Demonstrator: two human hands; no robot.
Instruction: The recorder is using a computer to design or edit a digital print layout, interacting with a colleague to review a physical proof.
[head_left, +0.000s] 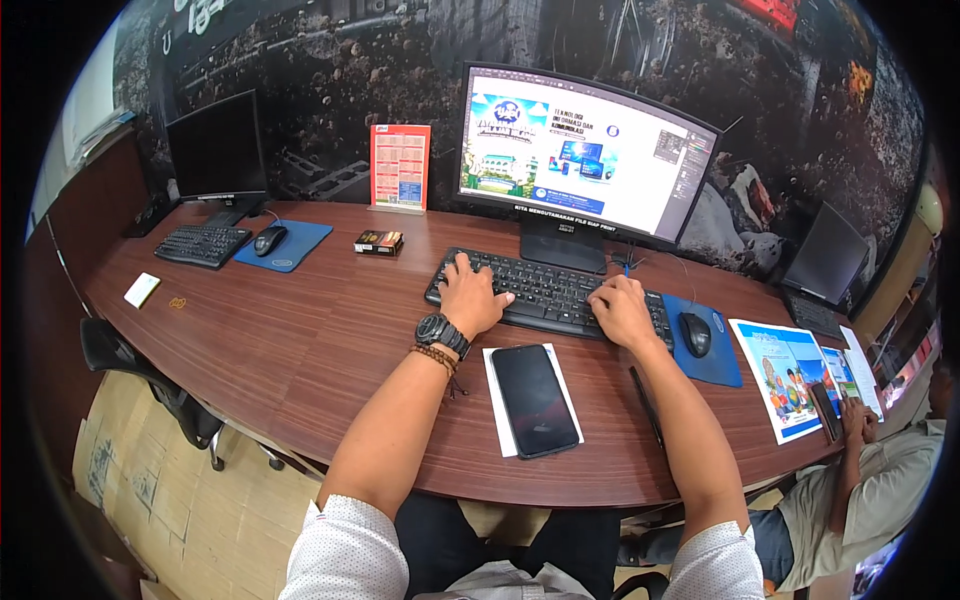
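Observation:
My left hand (471, 296) rests on the left end of a black keyboard (545, 288), fingers spread over the keys. It holds nothing. A black watch (441, 335) and a beaded bracelet circle that wrist. Toward the keyboard's right end, my right hand (622, 311) lies with its fingers loosely bent on the keys, also without anything in it. Behind the keyboard stands a lit monitor (640, 150) showing a colourful page layout. Between my forearms a dark-screened phone (537, 400) lies on white paper (497, 405). A slim black pen (645, 405) is beside my right forearm.
Right of the keyboard, a black mouse (695, 335) sits on a blue pad (720, 371). Printed sheets (770, 375) lie farther right, near a seated person's hands (858, 420). A small box (379, 242), a red calendar stand (400, 168) and a second keyboard (200, 246) are leftward.

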